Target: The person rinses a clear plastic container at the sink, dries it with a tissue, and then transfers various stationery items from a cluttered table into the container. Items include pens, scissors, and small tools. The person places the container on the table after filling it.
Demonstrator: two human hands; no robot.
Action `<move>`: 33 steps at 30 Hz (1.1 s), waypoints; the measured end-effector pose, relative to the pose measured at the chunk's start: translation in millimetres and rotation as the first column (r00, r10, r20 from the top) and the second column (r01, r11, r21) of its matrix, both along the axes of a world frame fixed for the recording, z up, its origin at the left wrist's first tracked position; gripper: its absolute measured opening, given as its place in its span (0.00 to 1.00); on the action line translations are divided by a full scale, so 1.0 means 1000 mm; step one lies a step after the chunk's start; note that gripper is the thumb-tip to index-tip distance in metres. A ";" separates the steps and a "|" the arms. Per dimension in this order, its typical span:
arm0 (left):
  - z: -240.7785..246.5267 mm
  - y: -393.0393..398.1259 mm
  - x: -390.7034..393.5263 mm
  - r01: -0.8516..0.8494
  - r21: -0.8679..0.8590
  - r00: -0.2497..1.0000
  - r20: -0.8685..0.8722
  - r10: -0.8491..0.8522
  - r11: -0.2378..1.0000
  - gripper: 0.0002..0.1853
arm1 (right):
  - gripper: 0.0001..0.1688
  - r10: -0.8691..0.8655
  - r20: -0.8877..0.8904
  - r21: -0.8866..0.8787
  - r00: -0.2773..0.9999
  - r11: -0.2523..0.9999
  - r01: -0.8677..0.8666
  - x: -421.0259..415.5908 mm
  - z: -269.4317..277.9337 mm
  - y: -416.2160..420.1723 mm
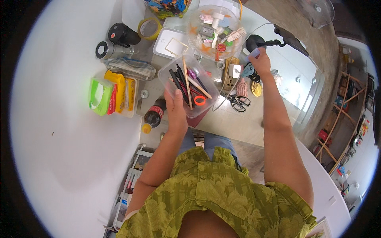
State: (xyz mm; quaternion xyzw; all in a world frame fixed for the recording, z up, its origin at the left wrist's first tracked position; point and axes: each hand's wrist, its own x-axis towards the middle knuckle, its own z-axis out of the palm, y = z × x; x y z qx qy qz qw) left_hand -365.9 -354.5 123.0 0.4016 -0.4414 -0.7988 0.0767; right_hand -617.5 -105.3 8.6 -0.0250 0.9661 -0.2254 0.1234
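My left hand (pixel 176 111) grips the near left side of a clear plastic container (pixel 208 109), tilted above the table. Inside it lie several pencils and pens (pixel 187 77) and an orange ring (pixel 199 100). Off to the right, my right hand (pixel 262 63) pinches a small translucent lilac item (pixel 253 55) near the black round base of a stand (pixel 255 42). Below that hand are a blue cat-shaped item (pixel 248 70), a pink hairbrush (pixel 242 88) and a yellow oval item (pixel 256 89). Black-handled scissors (pixel 239 103) lie right of the container, beside a power strip (pixel 230 80) with a white charger.
A patterned clear bowl (pixel 190 35) of small items stands at the back, beside a white lidded box (pixel 160 47) and yellow tape roll (pixel 149 28). Leftward are a steel-capped bottle (pixel 114 50), a pencil case (pixel 131 68), tissue packs (pixel 101 95) and a cola bottle (pixel 154 115).
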 end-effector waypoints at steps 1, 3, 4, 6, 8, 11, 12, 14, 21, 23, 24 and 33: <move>0.000 -0.001 -0.001 0.005 -0.010 1.000 0.014 -0.005 1.000 0.30 | 0.27 0.021 0.014 -0.007 1.000 1.000 -0.021 0.000 -0.004 0.002; 0.007 0.001 -0.005 0.006 0.018 0.999 0.041 -0.007 1.000 0.31 | 0.26 0.064 0.039 -0.020 0.997 0.998 -0.063 0.000 -0.011 0.006; 0.015 0.003 -0.008 0.002 0.056 0.999 0.054 -0.005 0.998 0.31 | 0.25 0.092 0.012 -0.038 0.996 0.995 -0.092 0.002 -0.014 0.008; 0.014 0.004 -0.009 0.009 0.048 0.999 0.044 -0.011 0.999 0.31 | 0.24 0.152 -0.048 -0.068 0.987 0.986 -0.155 0.006 -0.020 0.008; -0.003 0.002 -0.002 0.027 -0.049 1.000 0.002 -0.027 0.998 0.30 | 0.24 0.157 0.041 -0.031 0.987 0.987 -0.155 0.010 -0.013 0.004; -0.003 0.003 -0.003 0.027 -0.035 1.000 0.005 -0.027 0.999 0.30 | 0.23 0.233 0.117 0.042 0.965 0.970 -0.239 0.011 0.001 -0.004; -0.003 0.003 -0.004 0.030 -0.036 1.000 0.005 -0.030 0.999 0.29 | 0.23 0.268 0.134 0.069 0.954 0.958 -0.279 0.009 0.006 -0.005; -0.005 0.003 -0.004 0.035 -0.045 0.999 0.005 -0.035 0.998 0.29 | 0.24 0.288 0.110 0.148 0.951 0.942 -0.302 0.002 0.009 -0.008; -0.008 0.000 -0.004 0.031 -0.011 0.999 0.030 -0.030 0.999 0.30 | 0.28 0.275 -0.200 0.225 0.940 0.947 -0.229 -0.038 0.026 -0.069; -0.007 -0.001 -0.004 0.037 0.034 0.999 0.023 -0.038 0.999 0.32 | 0.24 0.278 -0.111 0.302 0.954 0.924 -0.234 -0.044 0.021 -0.081; -0.005 -0.001 -0.005 0.030 0.040 0.999 0.022 -0.031 0.999 0.32 | 0.23 0.301 -0.089 0.359 0.950 0.899 -0.251 -0.046 0.014 -0.081; -0.015 -0.003 0.003 0.057 -0.041 0.998 0.019 -0.056 0.998 0.32 | 0.10 0.266 -0.026 0.237 0.964 0.938 -0.253 -0.025 0.043 -0.070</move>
